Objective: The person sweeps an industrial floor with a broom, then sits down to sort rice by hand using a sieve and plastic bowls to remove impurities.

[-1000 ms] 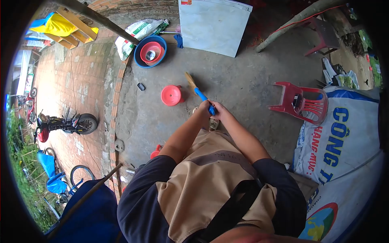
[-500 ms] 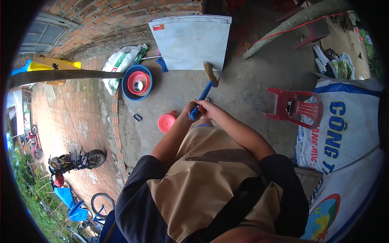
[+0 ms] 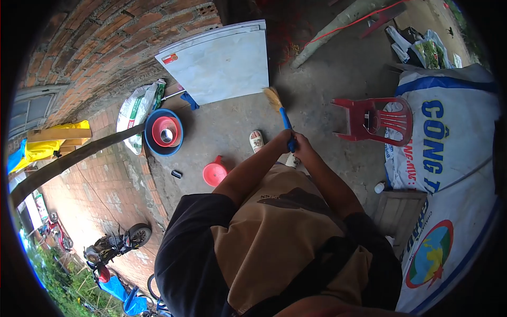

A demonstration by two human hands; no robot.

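Observation:
A broom (image 3: 285, 118) with a blue handle and a straw-coloured brush end reaches forward from my body over the concrete floor. My left hand (image 3: 282, 141) is closed round its handle, and close beside it my right hand (image 3: 302, 146) grips the same handle near the end. The bristles are near the lower right corner of a white panel (image 3: 217, 66) leaning against the brick wall. Below my hands shows a foot in a pale sandal (image 3: 256, 141).
To the left sit a pink dipper (image 3: 214, 173) and a blue basin (image 3: 178, 142) holding smaller containers. A red plastic chair (image 3: 359, 119) stands at the right beside large printed sacks (image 3: 454, 137). A wooden pole (image 3: 79, 159) crosses the left side; a motorbike (image 3: 117, 244) is beyond.
The view has turned, shifting the panel and chair left and the motorbike slightly right. My hands and the broom now appear farther right, and a sandalled foot shows more clearly.

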